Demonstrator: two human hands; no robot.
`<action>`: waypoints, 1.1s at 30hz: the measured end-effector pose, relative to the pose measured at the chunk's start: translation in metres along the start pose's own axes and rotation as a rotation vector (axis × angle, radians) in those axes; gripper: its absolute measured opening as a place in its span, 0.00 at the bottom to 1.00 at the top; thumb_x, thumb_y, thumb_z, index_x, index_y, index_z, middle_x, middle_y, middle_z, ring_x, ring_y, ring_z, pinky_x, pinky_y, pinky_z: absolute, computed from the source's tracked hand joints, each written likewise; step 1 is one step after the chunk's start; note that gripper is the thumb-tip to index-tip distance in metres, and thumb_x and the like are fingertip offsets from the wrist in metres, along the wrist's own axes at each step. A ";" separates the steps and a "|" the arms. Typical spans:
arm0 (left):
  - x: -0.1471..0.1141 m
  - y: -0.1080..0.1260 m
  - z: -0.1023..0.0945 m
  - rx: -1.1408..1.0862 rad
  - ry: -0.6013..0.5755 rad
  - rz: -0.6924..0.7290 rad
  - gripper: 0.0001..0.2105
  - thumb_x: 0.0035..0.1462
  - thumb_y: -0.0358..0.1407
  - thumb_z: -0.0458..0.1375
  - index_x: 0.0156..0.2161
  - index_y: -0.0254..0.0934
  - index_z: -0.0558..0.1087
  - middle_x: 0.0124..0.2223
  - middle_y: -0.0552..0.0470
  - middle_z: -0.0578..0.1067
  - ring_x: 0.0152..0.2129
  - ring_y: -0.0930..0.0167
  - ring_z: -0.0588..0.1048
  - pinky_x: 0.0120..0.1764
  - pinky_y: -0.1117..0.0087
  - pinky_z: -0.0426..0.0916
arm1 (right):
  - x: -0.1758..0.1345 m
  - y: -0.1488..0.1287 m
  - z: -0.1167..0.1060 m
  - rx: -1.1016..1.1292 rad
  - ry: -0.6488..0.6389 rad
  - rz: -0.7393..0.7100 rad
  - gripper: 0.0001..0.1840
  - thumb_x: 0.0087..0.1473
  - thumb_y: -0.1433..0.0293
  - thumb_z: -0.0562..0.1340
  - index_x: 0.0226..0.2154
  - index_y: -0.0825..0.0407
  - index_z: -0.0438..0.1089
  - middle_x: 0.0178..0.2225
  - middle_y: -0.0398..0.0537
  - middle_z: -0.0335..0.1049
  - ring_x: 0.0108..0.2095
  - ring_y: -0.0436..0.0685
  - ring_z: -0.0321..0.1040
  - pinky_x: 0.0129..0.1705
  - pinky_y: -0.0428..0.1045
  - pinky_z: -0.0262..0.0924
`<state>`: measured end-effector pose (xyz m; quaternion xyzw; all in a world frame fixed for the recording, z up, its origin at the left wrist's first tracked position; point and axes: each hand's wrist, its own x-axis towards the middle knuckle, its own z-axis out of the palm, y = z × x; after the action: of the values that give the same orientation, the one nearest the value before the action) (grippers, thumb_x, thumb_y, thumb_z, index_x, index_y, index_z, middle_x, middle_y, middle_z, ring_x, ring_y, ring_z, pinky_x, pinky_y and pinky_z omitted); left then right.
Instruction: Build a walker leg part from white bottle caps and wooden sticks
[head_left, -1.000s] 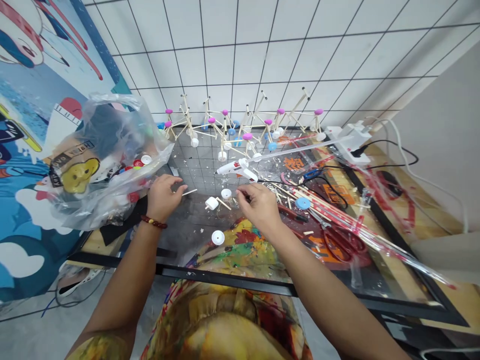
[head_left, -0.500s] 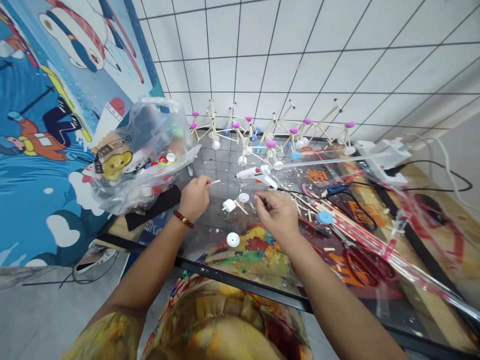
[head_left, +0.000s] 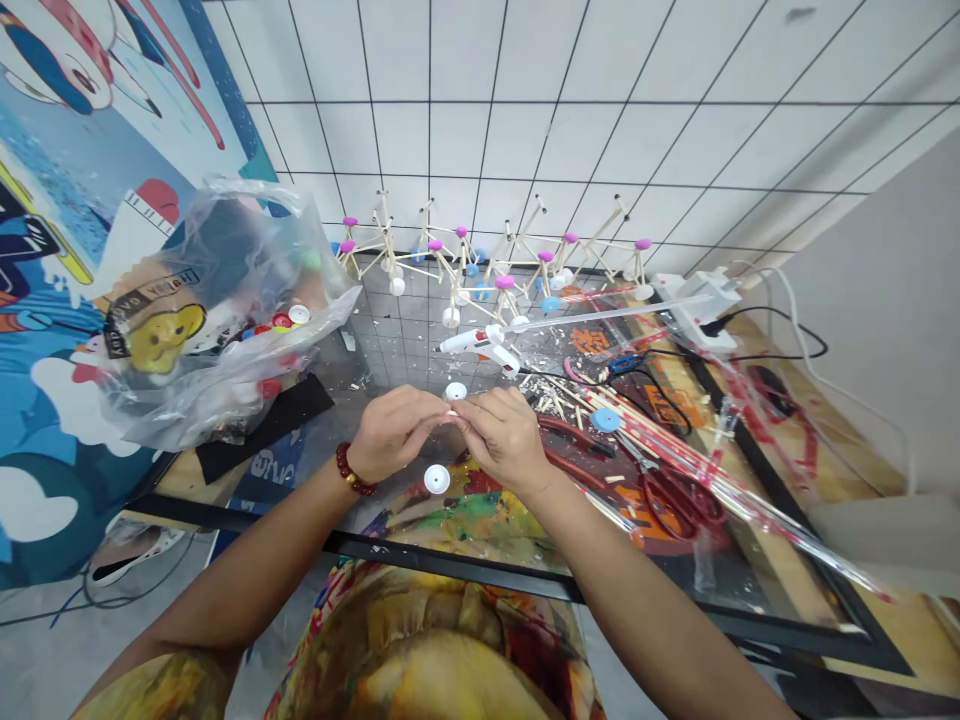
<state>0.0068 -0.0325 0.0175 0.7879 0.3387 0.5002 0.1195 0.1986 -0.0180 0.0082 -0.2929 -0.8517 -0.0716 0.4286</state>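
Observation:
My left hand, with a beaded bracelet at its wrist, is closed in a pinch. Against its fingertips, my right hand is pinched as well. A short pale stick is pinched between the meeting fingers, mostly covered by them; whether anything else is held there I cannot tell. Just beyond the fingertips lies a white wheel-like disc. Nearer to me, a second white disc rests on the glossy dark tabletop. A white glue gun lies past my right hand.
Several stick structures with pink, white and blue round pieces line the back. At left sits a clear plastic bag of coloured parts. Scissors, a blue disc, bundled sticks and a power strip are at right.
My hands have come together from apart, the left bringing the short stick towards the right. The white block near the discs is no longer visible. The view has shifted to the right.

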 end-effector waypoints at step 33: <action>0.019 -0.023 -0.021 -0.493 0.702 -0.739 0.12 0.47 0.40 0.67 0.35 0.33 0.79 0.29 0.50 0.80 0.20 0.79 0.72 0.24 0.77 0.68 | 0.009 0.011 -0.016 0.158 0.163 0.480 0.08 0.63 0.67 0.56 0.33 0.49 0.68 0.29 0.46 0.72 0.32 0.56 0.68 0.37 0.51 0.60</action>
<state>-0.0157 -0.0057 0.0289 0.3523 0.4846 0.7215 0.3471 0.2118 -0.0115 0.0235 -0.4455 -0.7235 0.0753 0.5219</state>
